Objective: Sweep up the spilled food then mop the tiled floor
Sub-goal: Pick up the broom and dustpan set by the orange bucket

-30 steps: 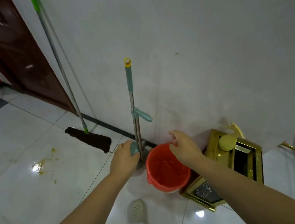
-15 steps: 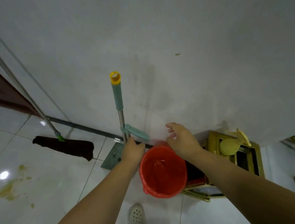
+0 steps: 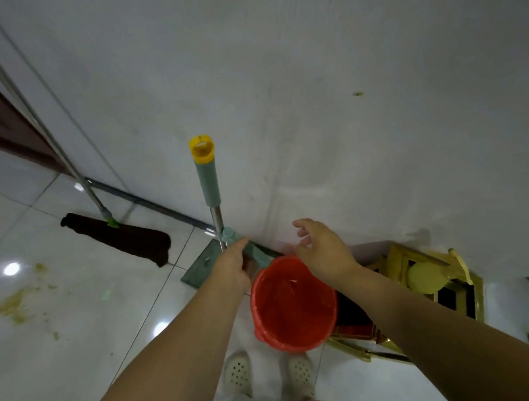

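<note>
One dustpan (image 3: 213, 207), one mop (image 3: 115, 236), one red bucket (image 3: 292, 301). Left hand (image 3: 232, 269) clasping dustpan lever; right hand (image 3: 325, 253) loose, holding nothing, above bucket.

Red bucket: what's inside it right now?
The red bucket is lined with a red plastic bag, with nothing else visible inside. The right hand hovers over its far rim, hiding little.
</note>
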The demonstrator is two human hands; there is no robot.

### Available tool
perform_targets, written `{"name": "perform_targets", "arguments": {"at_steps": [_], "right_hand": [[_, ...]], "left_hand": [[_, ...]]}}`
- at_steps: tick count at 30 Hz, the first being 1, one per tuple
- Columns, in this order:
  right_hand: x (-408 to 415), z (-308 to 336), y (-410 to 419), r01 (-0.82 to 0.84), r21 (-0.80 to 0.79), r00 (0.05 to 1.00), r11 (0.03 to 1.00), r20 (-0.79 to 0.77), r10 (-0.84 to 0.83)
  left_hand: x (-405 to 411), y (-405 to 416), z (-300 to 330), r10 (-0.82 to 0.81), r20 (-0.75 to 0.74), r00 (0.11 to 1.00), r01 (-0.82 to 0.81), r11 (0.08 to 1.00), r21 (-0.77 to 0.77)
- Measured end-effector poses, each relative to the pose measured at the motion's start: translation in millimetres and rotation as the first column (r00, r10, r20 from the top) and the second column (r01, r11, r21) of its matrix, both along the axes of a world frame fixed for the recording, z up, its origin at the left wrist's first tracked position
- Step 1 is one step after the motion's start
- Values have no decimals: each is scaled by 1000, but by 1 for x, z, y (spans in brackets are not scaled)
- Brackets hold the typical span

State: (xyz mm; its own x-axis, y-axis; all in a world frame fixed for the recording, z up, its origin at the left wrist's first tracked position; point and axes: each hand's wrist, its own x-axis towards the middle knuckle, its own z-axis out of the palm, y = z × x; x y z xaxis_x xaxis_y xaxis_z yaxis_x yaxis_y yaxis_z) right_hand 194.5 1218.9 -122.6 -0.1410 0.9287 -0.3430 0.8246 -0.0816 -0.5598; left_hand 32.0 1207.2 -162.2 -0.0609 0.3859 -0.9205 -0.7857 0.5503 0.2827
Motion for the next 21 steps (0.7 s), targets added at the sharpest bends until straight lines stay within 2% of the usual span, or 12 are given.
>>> {"name": "perform_targets", "arguments": {"at_steps": [5, 9, 13, 21], "right_hand": [[-10, 2, 8, -142, -11, 988, 990, -55, 141], [-17, 5, 11, -269, -10, 956, 963, -123, 266], [-21, 10, 10, -406, 25, 900, 913, -164, 405], [-61, 26, -32, -647, -35, 752, 761, -194, 630]], "left_hand": [[-14, -19, -8, 78, -84, 993, -80, 997, -15], [-23, -41, -6, 12, -313, 950, -20, 1000, -21], [-15, -72, 1, 127, -320, 939, -117, 992, 52], [12, -165, 24, 313, -419, 852, -311, 947, 75]]}}
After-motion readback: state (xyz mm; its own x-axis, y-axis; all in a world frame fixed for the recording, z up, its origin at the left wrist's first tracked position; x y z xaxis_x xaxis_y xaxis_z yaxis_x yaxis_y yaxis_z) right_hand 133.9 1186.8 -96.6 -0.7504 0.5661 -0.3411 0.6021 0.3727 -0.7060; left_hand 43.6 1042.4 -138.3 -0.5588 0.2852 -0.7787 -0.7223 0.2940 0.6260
